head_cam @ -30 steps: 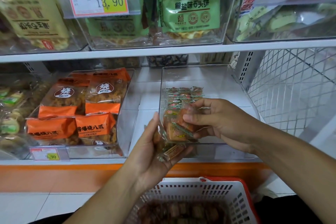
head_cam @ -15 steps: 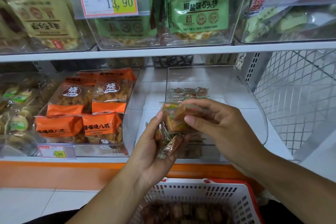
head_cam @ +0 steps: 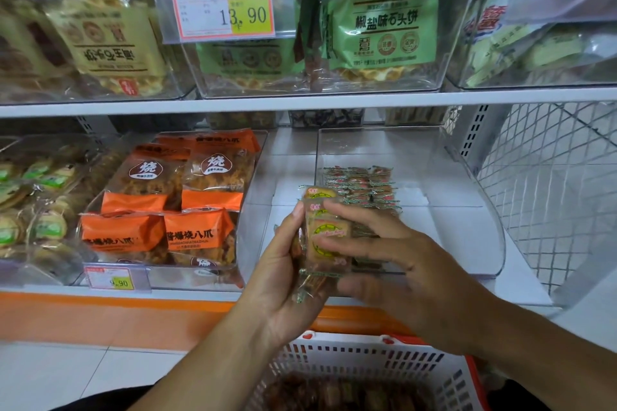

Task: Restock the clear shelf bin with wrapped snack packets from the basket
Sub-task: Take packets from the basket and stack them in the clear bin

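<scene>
My left hand (head_cam: pixel 283 280) holds a small stack of clear-wrapped snack packets (head_cam: pixel 325 237) upright, just in front of the clear shelf bin (head_cam: pixel 480 210). The fingers of my right hand (head_cam: pixel 394 270) lie across the front packet, blurred by motion. A row of the same packets (head_cam: pixel 364 185) lies inside the bin, behind the stack. Below my arms stands the white basket (head_cam: pixel 384 364) with a red rim, and more brown packets (head_cam: pixel 337 394) lie in its bottom.
To the left, a clear bin holds orange snack bags (head_cam: pixel 173 203) with a 9.90 price tag (head_cam: pixel 115 279). The upper shelf (head_cam: pixel 300 102) carries bins of green and yellow biscuit bags. A white wire mesh panel (head_cam: pixel 551 193) closes the right side.
The stack in my left hand has turned upright and risen slightly. My right hand shifted from pinching the top of the stack to lying across its front.
</scene>
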Demonstrator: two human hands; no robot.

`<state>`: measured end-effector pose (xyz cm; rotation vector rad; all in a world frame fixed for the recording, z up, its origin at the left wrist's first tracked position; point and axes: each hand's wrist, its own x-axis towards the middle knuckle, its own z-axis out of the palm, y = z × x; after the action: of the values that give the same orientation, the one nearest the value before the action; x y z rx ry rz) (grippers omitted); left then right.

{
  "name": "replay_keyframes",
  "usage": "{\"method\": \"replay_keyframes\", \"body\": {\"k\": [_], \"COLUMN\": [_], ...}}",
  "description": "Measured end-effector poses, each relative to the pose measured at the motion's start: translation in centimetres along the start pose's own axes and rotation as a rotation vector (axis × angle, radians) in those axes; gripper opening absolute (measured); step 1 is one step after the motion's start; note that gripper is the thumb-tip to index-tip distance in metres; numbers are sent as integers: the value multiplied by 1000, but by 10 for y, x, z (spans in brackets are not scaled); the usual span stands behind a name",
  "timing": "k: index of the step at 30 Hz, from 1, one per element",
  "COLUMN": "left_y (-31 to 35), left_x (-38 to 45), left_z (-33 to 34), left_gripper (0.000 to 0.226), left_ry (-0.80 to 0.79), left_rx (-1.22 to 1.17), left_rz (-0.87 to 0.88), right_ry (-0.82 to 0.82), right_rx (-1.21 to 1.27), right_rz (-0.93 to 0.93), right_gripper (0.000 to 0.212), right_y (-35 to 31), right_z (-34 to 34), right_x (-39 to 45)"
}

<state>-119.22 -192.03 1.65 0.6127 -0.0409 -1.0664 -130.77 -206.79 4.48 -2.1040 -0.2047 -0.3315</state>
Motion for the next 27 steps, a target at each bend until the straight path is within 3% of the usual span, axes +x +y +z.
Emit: {"method": "replay_keyframes", "body": {"k": [2, 5, 10, 18, 21, 27], "left_y": [1, -1, -3, -9, -10, -10], "left_x": [-1, -1, 0, 2, 2, 3], "left_z": [-2, -2, -1, -1, 0, 0], "left_gripper": [40, 41, 47, 26, 24, 31], "left_ry": [-47, -65, -58, 23, 15, -17], "left_rx": [-7, 44, 119, 106, 117, 142], "left_rz": [-6, -2, 27, 41, 34, -14], "right_ry": [56, 136, 174, 257, 209, 155], "right_rx": [52, 124, 269, 383, 421, 344], "right_rz": [-7, -8, 84, 246, 253, 252], "right_gripper": [33, 25, 43, 55, 62, 31], "right_y": [0, 3, 7, 11, 10, 12], "right_z": [2, 1, -6, -9, -13, -21], "right_x": [1, 4, 9, 12, 13, 15]}}
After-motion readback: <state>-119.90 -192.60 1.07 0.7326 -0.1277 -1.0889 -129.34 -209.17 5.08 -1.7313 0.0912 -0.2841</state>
